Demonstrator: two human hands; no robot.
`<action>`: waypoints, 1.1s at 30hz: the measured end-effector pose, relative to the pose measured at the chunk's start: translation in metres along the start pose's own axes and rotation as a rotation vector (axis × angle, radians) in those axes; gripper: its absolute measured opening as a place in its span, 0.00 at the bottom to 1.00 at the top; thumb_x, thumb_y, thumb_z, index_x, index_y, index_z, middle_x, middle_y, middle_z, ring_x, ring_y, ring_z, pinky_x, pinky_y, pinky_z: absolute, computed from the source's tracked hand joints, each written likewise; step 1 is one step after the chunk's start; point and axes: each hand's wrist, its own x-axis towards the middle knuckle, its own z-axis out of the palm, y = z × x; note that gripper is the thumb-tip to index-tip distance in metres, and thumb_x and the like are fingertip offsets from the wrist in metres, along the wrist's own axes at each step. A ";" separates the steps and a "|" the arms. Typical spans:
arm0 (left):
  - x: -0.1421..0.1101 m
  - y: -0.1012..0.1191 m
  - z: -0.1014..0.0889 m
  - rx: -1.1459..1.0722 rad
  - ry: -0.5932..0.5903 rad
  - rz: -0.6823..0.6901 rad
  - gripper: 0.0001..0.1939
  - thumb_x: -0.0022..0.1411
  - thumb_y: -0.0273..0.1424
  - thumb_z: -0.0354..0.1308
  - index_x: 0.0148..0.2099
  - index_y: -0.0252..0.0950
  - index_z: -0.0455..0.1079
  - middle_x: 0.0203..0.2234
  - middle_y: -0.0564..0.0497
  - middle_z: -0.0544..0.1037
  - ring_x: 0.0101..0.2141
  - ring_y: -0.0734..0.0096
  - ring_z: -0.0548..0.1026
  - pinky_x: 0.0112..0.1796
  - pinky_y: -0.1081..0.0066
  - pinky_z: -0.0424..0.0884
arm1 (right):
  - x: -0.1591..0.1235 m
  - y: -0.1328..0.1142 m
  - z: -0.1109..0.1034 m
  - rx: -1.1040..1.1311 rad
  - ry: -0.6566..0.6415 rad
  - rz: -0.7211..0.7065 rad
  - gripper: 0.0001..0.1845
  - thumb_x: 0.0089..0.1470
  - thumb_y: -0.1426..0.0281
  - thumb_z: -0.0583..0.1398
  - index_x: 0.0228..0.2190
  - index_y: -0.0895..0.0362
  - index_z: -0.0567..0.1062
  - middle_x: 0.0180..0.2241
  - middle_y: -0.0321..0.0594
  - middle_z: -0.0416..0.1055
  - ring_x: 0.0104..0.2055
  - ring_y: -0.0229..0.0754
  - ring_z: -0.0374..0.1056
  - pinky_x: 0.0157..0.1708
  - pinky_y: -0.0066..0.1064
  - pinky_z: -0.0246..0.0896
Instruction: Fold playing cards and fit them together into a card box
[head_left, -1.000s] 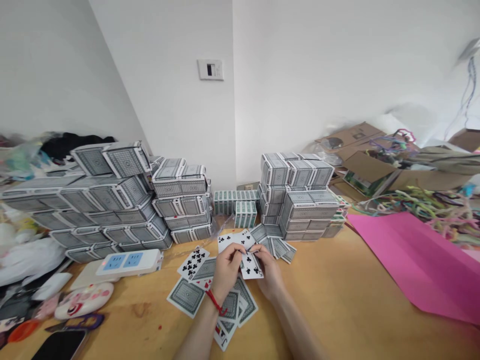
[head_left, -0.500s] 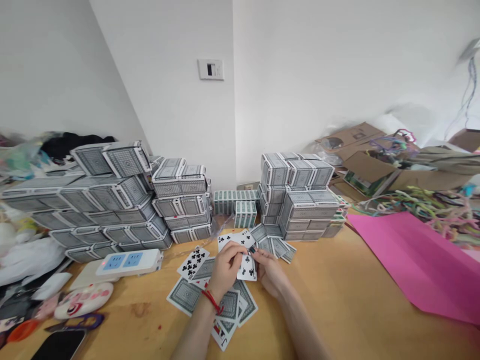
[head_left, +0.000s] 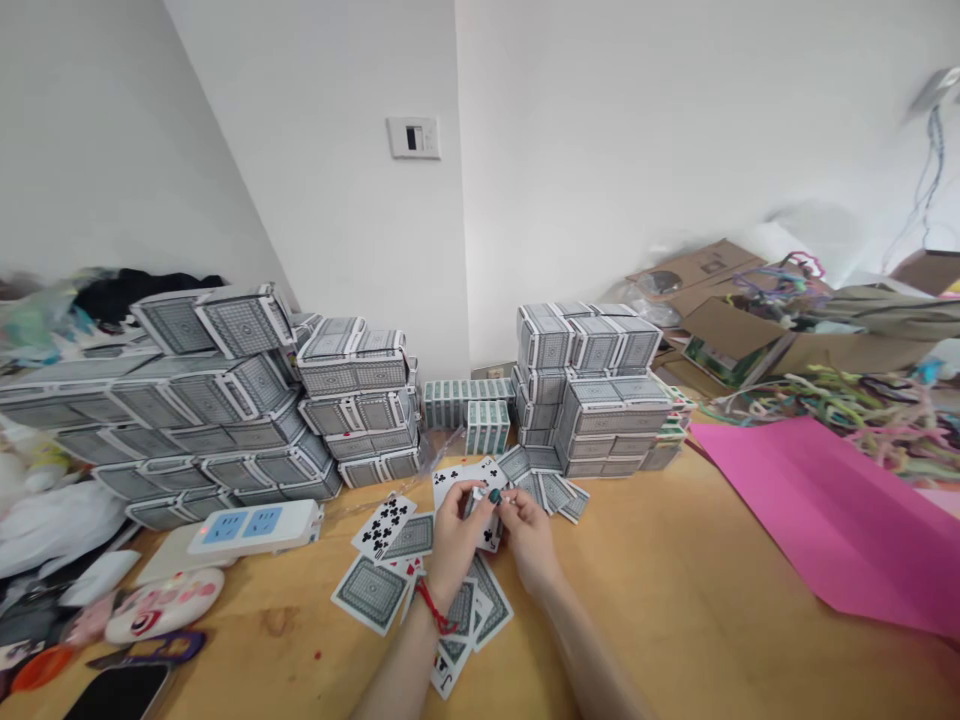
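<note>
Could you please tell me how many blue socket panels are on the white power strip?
2: the left panel and the right panel, side by side on top of the white power strip. None looks hidden.

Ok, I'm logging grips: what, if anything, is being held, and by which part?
A playing card, pinched near its far end by left hand and right hand.

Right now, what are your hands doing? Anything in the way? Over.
Left hand and right hand: both on a playing card. Loose cards crowd the table around them. Over.
</note>
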 end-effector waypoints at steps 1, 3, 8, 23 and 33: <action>0.000 -0.001 0.002 0.039 0.010 0.010 0.10 0.46 0.33 0.57 0.33 0.35 0.67 0.28 0.52 0.72 0.33 0.70 0.68 0.35 0.73 0.63 | -0.001 -0.001 0.001 -0.016 -0.015 -0.014 0.15 0.40 0.59 0.61 0.25 0.57 0.66 0.17 0.29 0.61 0.17 0.32 0.53 0.19 0.23 0.48; 0.000 -0.004 0.003 0.096 0.046 0.026 0.09 0.47 0.34 0.57 0.31 0.35 0.67 0.27 0.52 0.72 0.32 0.70 0.68 0.35 0.73 0.62 | -0.003 -0.004 0.002 -0.029 -0.044 -0.027 0.14 0.41 0.60 0.61 0.25 0.57 0.66 0.16 0.28 0.60 0.17 0.31 0.53 0.18 0.23 0.47; -0.001 -0.007 0.002 0.113 0.054 0.033 0.09 0.48 0.35 0.57 0.31 0.34 0.68 0.26 0.52 0.72 0.31 0.71 0.68 0.34 0.73 0.62 | -0.003 -0.007 0.002 0.012 -0.076 -0.001 0.13 0.41 0.61 0.61 0.26 0.56 0.66 0.16 0.28 0.59 0.17 0.31 0.52 0.17 0.22 0.48; -0.001 -0.012 0.000 -0.135 0.047 -0.004 0.08 0.48 0.33 0.56 0.23 0.33 0.64 0.20 0.56 0.66 0.23 0.77 0.65 0.27 0.77 0.60 | -0.001 -0.004 0.001 0.126 -0.080 0.069 0.12 0.34 0.65 0.64 0.23 0.57 0.68 0.18 0.30 0.63 0.19 0.31 0.56 0.19 0.23 0.49; -0.001 0.005 -0.008 0.366 -0.045 0.317 0.07 0.53 0.31 0.51 0.31 0.37 0.69 0.31 0.49 0.71 0.34 0.67 0.69 0.37 0.69 0.63 | 0.001 -0.014 -0.004 -0.209 -0.004 -0.145 0.12 0.40 0.61 0.61 0.26 0.57 0.70 0.19 0.33 0.66 0.22 0.36 0.59 0.22 0.26 0.53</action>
